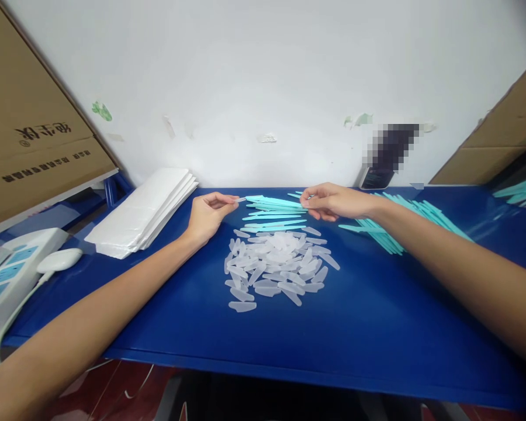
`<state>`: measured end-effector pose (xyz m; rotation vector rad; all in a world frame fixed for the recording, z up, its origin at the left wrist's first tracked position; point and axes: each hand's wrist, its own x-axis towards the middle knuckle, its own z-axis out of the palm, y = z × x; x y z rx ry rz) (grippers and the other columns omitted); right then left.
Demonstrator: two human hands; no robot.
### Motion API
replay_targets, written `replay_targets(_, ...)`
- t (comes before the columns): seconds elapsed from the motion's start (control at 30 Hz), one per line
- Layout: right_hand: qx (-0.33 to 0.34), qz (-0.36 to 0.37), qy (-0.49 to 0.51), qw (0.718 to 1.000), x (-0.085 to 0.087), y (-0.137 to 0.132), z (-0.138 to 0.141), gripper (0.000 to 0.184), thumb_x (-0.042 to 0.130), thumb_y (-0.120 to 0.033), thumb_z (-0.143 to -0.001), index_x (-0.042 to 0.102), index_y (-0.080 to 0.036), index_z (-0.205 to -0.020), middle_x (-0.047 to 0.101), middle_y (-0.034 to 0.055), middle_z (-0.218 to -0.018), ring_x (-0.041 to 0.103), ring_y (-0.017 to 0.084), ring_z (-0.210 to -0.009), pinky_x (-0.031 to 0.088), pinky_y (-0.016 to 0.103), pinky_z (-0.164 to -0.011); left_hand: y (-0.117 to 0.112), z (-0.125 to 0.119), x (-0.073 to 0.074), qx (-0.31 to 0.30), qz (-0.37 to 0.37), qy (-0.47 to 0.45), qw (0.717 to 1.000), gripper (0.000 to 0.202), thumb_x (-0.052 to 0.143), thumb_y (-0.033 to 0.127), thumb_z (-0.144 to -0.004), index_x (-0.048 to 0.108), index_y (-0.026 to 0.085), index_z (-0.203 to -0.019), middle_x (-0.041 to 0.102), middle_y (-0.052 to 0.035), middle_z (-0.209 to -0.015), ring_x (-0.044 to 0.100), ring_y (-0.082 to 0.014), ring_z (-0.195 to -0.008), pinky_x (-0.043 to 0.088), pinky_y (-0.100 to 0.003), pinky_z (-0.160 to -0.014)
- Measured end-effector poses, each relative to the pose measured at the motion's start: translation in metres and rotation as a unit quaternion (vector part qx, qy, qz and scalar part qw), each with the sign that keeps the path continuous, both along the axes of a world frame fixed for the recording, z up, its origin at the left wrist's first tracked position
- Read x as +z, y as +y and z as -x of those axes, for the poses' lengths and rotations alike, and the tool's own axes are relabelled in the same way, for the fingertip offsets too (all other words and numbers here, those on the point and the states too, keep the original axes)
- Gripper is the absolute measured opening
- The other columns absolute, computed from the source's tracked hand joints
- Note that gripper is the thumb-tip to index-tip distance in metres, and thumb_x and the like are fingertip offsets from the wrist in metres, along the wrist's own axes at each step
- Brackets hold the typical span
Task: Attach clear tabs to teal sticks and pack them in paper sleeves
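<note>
My left hand (208, 217) pinches a small translucent blade cap (241, 200) between thumb and fingertips. The cap meets the left tip of a slim turquoise eyebrow razor (274, 202). At that razor's other end, the fingers of my right hand (331, 202) are closed on it. Several more turquoise razors (274, 226) lie side by side on the table just below. Nearer to me spreads a loose heap of translucent blade caps (276, 263). A larger bunch of turquoise razors (386, 234) lies partly hidden under my right forearm.
A stack of white packets (144, 213) lies left on the blue table (333, 345). A power strip (24, 263) with a plugged-in white cable is at the far left. Cardboard boxes (30, 117) stand on both sides. A phone (381, 169), partly pixelated, leans on the wall.
</note>
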<state>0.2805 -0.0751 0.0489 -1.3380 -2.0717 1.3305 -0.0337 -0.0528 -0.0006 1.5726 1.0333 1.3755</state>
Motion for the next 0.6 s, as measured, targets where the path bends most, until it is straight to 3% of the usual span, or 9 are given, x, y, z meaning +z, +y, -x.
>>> replay_targets(0.33, 0.016, 0.023, 0.017, 0.999, -0.0060, 0.0031, -0.0006, 0.028, 0.057, -0.043, -0.097, 0.050, -0.021, -0.081, 0.051, -0.0021, -0.064, 0.039, 0.009, -0.050, 0.031, 0.028, -0.053, -0.0025, -0.0012, 0.0021, -0.011, -0.021, 0.037, 0.999, 0.031, 0.090, 0.037, -0.063, 0.070, 0.015, -0.071, 0.079, -0.0123, -0.098, 0.074, -0.0253, -0.096, 0.056, -0.045, -0.099)
replay_targets(0.6, 0.034, 0.018, 0.033, 0.999, -0.0057, 0.0007, 0.0067, 0.028, 0.062, -0.041, -0.094, 0.056, -0.019, -0.078, 0.056, -0.0011, -0.062, 0.039, 0.009, -0.051, 0.029, 0.027, -0.053, -0.0092, -0.0057, 0.0013, -0.066, -0.044, 0.096, 0.992, 0.026, 0.088, 0.037, -0.065, 0.075, 0.014, -0.071, 0.080, -0.0125, -0.095, 0.075, -0.0262, -0.091, 0.060, -0.040, -0.087)
